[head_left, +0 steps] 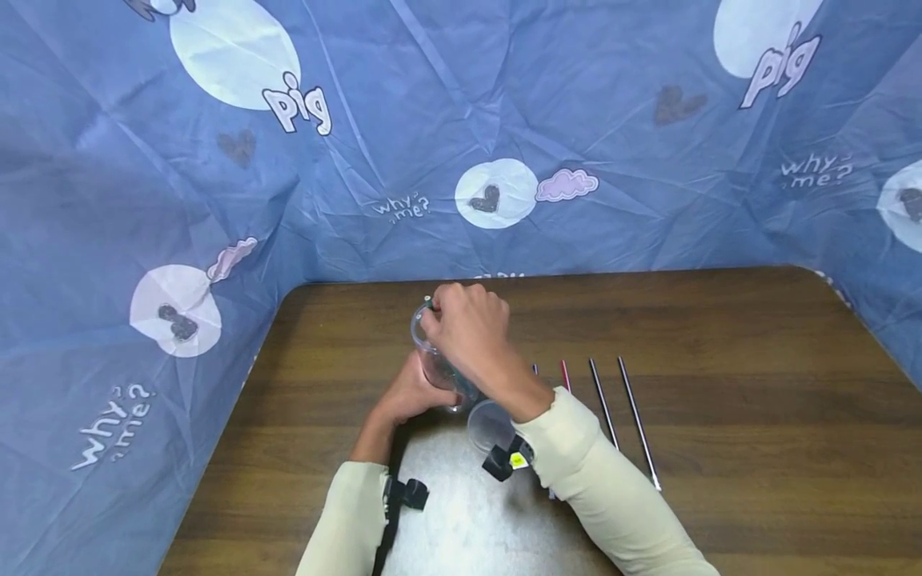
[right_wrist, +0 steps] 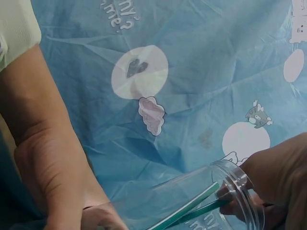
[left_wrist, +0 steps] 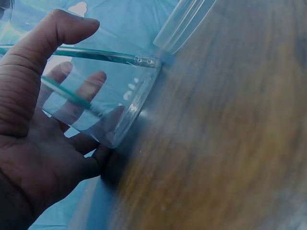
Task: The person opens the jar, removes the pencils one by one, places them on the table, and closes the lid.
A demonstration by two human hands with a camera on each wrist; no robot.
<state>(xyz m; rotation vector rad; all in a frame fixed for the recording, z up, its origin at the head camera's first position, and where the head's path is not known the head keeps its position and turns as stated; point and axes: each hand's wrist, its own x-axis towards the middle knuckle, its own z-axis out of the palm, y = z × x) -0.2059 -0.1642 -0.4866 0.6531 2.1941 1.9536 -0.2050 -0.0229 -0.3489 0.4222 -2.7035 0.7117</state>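
A clear plastic jar (head_left: 437,368) stands on the table, leaning a little. My left hand (head_left: 416,392) grips it around its lower side, the thumb (left_wrist: 72,28) across the front and the fingers behind. Inside the jar are two green pencils; one green pencil (left_wrist: 100,54) reaches the jar's bottom with its silvery end. At the jar's mouth (right_wrist: 235,187), my right hand (head_left: 471,324) has curled fingers and pinches the top of a green pencil (right_wrist: 201,211). Its fingertips are partly hidden. Beside the jar lies a round clear lid (head_left: 490,426).
To the right of the lid, several pencils lie in a row, among them a red pencil (head_left: 565,374) and a dark pencil (head_left: 638,420); my right sleeve covers some. The brown wooden table (head_left: 749,384) meets a blue printed cloth (head_left: 403,120) behind and at the sides.
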